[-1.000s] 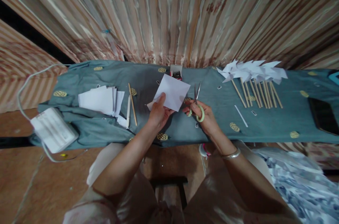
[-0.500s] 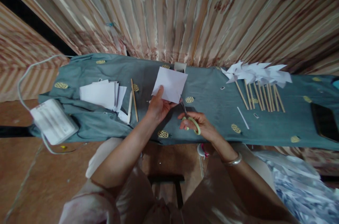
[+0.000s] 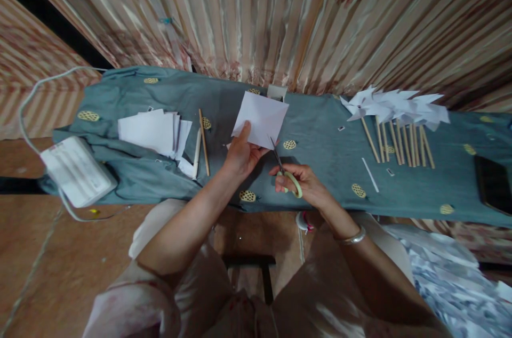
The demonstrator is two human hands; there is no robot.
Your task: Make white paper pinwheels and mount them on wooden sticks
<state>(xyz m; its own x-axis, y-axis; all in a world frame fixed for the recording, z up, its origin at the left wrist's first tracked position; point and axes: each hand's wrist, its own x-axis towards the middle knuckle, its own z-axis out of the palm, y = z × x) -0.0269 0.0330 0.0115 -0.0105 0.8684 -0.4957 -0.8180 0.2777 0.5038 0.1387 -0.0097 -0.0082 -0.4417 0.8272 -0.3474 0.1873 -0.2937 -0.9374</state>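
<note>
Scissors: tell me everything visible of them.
The scissors have pale green handle loops and narrow, metal-looking blades. The right hand grips the loops above the green cloth, fingers partly hiding them. The blades slant away and leftward, seemingly slightly parted, at the near right corner of the white paper; whether they touch is unclear.

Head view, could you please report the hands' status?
Left hand gripping square white paper; right hand holding green-handled scissors at paper's edge; pale box behind.

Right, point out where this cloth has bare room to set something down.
The widest patch lies between the right hand, the paper pinwheels and the thin white strip. A smaller one separates the pinwheels from the phone. Crowded: the left side, around the paper stack and wooden stick.
</note>
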